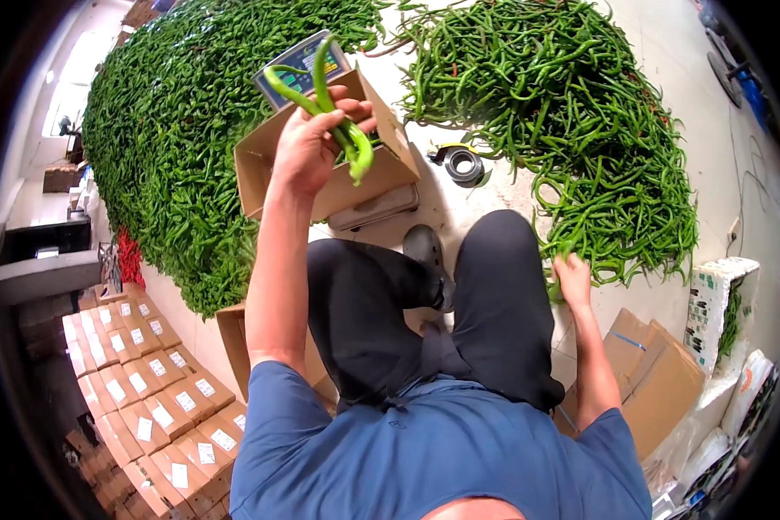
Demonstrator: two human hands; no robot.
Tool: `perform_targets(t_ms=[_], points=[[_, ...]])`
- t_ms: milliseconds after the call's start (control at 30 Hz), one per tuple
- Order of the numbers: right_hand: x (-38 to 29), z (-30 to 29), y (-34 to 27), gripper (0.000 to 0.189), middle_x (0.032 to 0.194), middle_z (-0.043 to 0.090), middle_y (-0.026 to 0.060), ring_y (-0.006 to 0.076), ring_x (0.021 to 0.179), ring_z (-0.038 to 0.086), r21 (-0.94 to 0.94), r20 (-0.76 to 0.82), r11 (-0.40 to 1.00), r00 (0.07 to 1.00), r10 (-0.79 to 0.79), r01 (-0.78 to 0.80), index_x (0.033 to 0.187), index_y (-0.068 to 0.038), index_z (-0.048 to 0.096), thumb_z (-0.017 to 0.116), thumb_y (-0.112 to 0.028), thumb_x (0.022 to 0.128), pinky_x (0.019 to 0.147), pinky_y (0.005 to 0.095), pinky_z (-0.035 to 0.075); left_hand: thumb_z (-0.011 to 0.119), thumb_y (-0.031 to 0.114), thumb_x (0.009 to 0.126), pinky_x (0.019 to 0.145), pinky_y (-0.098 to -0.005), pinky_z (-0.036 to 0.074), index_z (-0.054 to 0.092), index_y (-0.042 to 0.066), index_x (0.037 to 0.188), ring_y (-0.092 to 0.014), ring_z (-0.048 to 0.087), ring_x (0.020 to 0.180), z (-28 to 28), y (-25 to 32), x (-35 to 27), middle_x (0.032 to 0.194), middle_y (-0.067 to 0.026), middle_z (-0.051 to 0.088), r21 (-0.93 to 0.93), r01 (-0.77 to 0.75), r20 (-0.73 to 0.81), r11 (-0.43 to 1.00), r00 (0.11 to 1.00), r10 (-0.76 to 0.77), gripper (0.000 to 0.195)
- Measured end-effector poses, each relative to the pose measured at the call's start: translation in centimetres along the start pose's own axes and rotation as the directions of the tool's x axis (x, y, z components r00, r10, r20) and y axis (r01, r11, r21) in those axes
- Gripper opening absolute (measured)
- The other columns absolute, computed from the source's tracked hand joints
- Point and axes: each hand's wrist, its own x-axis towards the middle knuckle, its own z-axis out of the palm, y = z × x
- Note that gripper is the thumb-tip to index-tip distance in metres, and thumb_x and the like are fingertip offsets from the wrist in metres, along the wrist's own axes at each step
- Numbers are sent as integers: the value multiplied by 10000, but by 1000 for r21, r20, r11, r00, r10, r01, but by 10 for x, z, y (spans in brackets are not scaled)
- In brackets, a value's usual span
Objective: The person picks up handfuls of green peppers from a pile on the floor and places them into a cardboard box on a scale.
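Long green chili peppers [357,151] are gripped in my left hand [312,146]. That hand is above an open cardboard box [364,185], which stands on the platform of a weighing scale [380,207]. Behind the box rises the scale's display panel [302,75], partly covered by the peppers. Little of the box's inside shows; some green is visible there. My right hand [573,279], slightly blurred, is at the near edge of a heap of long green peppers [559,123]. It holds green pepper [554,290]; how many cannot be made out.
A tape dispenser with black tape [463,166] lies on the floor. A large heap of green peppers [169,130] spreads left, near some red peppers [130,257]. Labelled cartons [162,416] are stacked lower left. Flattened cardboard [656,383] and a white foam box [705,318] are right.
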Motion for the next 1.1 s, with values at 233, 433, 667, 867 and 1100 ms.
perform_targets(t_ms=[233, 433, 667, 867, 1100], points=[[24, 10, -268, 293, 882, 684, 27, 79, 753, 606, 307, 183, 903, 913, -365, 300, 1150, 38, 673, 687, -109, 898, 683, 226, 485, 550, 45, 976, 1014, -435, 510, 562, 10, 1203, -288, 620, 1146, 75, -58, 6, 1164, -191, 653, -40, 84, 223, 996, 972, -73, 230], [53, 55, -304, 276, 751, 641, 19, 63, 647, 548, 395, 365, 897, 862, -353, 200, 965, 65, 698, 736, -187, 859, 555, 262, 439, 601, 100, 974, 1011, -344, 456, 550, -6, 1283, -196, 590, 1144, 120, -71, 8, 1245, -122, 629, 42, -78, 178, 996, 982, 69, 331], [56, -6, -235, 251, 798, 613, 12, 76, 595, 536, 487, 104, 865, 975, -197, 122, 1109, 30, 642, 665, -106, 900, 491, 223, 399, 557, 105, 988, 878, -345, 526, 553, 20, 1301, -217, 669, 978, 55, -8, 15, 1097, -111, 687, 821, -219, 193, 527, 976, 104, 324], [7, -28, -27, 109, 757, 595, -33, 48, 563, 500, 293, 7, 923, 966, 258, -249, 974, -50, 636, 674, -129, 909, 448, 210, 359, 593, 139, 931, 769, -492, 473, 592, -1, 1032, -462, 593, 888, -110, 26, 1, 909, -269, 639, 984, -109, 121, -139, 989, 83, 173], [-104, -10, 109, 140, 715, 626, 44, 151, 611, 583, 140, 106, 775, 788, 607, -616, 847, 4, 673, 723, -125, 827, 521, 308, 445, 655, 105, 816, 911, -426, 507, 619, 6, 1203, -391, 621, 1075, -162, -43, 86, 1127, -248, 655, 895, -320, 227, -311, 926, -301, 401]])
